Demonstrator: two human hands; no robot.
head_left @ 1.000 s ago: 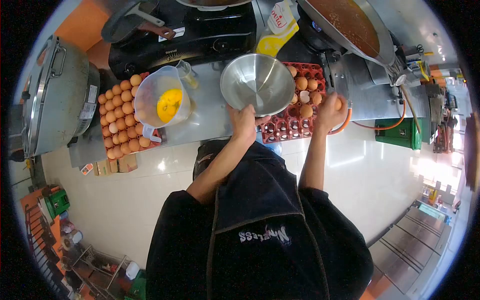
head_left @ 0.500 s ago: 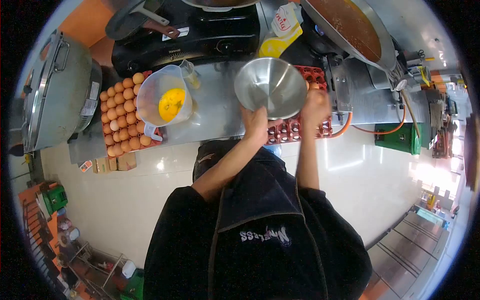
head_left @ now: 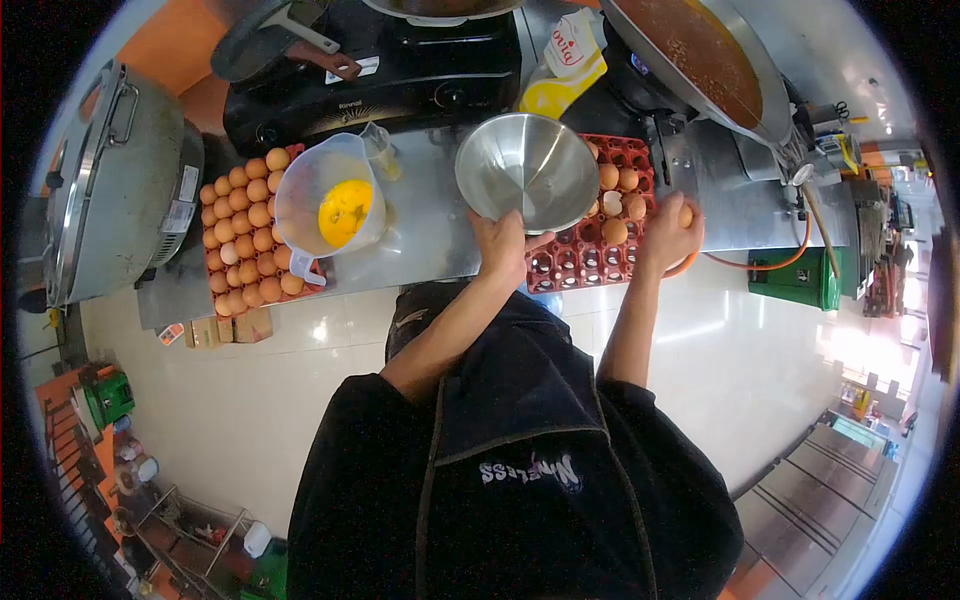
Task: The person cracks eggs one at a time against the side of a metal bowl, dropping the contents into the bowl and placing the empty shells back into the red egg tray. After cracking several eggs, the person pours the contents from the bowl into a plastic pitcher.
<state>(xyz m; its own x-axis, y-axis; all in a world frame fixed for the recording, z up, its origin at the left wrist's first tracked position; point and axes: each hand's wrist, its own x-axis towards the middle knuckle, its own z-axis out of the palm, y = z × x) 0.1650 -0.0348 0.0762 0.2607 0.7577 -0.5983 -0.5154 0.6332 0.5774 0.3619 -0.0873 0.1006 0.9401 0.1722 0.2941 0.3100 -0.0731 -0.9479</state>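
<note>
A steel bowl point(head_left: 527, 172) is held at its near rim by my left hand point(head_left: 503, 243), partly over a red egg tray point(head_left: 640, 155). In my right hand point(head_left: 672, 238), to the right of that tray, is a brown egg point(head_left: 685, 216). Several brown eggs and shells sit in the tray's upper middle, and many of its cups show bare. To the left, a translucent jug point(head_left: 295, 190) contains yellow yolks point(head_left: 346, 208). Beside the jug is another tray full of brown eggs point(head_left: 238, 235).
A black gas stove point(head_left: 390, 110) stands behind the jug. A yellow and white packet point(head_left: 565, 75) lies behind the bowl. At the back right is a large pan of brown liquid point(head_left: 700, 60); a grey pot point(head_left: 130, 190) stands far left.
My right hand has moved right and slightly down from over the egg tray, uncovering the eggs there. The bowl and my left hand have shifted slightly left.
</note>
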